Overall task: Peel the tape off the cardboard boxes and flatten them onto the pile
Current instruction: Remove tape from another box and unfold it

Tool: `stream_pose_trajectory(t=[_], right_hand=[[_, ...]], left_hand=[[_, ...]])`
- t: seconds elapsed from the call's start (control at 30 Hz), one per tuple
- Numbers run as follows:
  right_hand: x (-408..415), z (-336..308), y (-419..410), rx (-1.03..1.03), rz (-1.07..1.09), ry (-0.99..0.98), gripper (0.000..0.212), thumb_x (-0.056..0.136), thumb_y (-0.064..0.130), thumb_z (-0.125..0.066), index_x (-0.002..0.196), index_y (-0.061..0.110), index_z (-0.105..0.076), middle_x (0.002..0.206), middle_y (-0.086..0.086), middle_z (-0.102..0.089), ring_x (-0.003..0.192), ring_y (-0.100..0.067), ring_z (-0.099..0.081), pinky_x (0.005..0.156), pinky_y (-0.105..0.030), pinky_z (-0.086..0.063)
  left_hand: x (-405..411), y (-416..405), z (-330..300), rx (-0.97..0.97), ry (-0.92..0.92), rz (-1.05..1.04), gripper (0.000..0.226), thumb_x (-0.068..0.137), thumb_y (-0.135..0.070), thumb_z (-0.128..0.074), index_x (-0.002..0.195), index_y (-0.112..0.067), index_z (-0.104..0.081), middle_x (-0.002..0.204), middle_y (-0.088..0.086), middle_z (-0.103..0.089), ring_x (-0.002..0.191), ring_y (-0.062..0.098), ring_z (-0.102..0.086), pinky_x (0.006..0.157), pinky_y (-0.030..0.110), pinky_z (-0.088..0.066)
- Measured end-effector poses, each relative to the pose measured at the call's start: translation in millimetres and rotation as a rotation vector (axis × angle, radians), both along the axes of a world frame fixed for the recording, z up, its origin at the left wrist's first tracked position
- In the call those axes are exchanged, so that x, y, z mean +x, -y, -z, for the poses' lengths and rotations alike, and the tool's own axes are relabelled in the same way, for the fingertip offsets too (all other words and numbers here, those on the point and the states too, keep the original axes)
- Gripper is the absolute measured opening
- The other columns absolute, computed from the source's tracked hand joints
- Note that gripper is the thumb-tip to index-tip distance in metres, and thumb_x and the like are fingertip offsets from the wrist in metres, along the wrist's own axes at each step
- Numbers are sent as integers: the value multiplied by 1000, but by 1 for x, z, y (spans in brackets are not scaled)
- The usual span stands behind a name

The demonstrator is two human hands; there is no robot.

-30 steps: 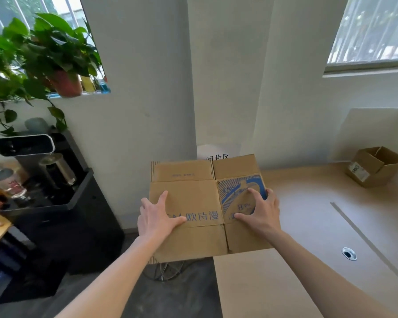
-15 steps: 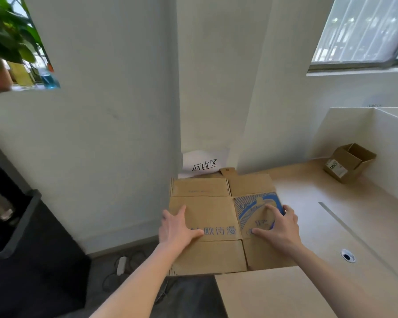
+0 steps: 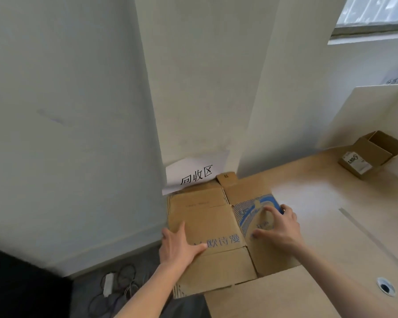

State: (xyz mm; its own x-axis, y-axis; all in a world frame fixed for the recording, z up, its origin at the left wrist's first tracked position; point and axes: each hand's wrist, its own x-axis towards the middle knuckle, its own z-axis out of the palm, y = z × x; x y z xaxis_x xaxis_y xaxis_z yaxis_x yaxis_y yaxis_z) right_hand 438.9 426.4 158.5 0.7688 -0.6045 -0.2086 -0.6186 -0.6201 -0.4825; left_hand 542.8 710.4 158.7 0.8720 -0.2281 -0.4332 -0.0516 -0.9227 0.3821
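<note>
Fingers spread wide: your left hand [image 3: 178, 245] and right hand [image 3: 277, 227] press the flattened box [image 3: 213, 222] down, probably seating it on the pile [image 3: 226, 177].

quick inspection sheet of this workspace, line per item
surface: light wooden desk, grommet hole near its right edge
job's things: flattened cardboard box overhanging the desk's left end, on more cardboard below the paper sign; open small box at the far right of the desk
clutter: nothing seen
grippers: left hand flat on the flattened box near its left edge; right hand pressing its blue-printed panel, fingers bent
cables: tangle with a white adapter on the floor
surroundings: white walls, window upper right
</note>
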Motion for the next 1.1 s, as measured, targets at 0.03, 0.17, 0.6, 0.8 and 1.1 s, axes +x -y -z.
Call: stream_pose_trajectory(t=[0.03,0.17,0.6,0.8,1.1], right_hand=[[19,7,11,11,-6,-3,87,57,66,-85,132,44,-47,151,-3,-27,136,-30,-30,110,-49,-38],[89,35,57,40,-80,-58,86,57,66,-83,133,47,-47,152,-6,-28,137,-31,-29,112,-49,-36],[190,140,107,160,-230,-234,107,53,93,-66,141,72,-8,162,-10,-11,144,-41,-28,111,-54,-40],[189,161,119,214,-237,-218,110,40,102,-60,135,77,-11,147,-4,-28,131,-34,-44,104,-46,-50],[157,159,108,199,-272,-224,113,43,102,-59,141,72,-11,143,-6,-30,124,-32,-51,97,-39,-53]], left_hand=[[13,9,8,2,-5,-15,117,67,-84,-68,159,-34,-15,144,13,-30,129,32,-49,96,40,-53],[57,43,40,4,-16,-80,115,69,-83,-67,159,-35,-15,145,13,-29,127,32,-52,93,40,-55],[116,93,139,49,77,-37,111,68,-92,-54,157,-49,-2,162,4,30,152,45,4,108,63,-41],[119,89,159,23,102,-56,115,56,-101,-44,154,-58,-2,162,-7,28,152,43,-1,92,54,-54],[90,76,165,23,90,-31,109,64,-97,-49,154,-58,0,161,-7,29,151,44,-3,101,58,-50]])
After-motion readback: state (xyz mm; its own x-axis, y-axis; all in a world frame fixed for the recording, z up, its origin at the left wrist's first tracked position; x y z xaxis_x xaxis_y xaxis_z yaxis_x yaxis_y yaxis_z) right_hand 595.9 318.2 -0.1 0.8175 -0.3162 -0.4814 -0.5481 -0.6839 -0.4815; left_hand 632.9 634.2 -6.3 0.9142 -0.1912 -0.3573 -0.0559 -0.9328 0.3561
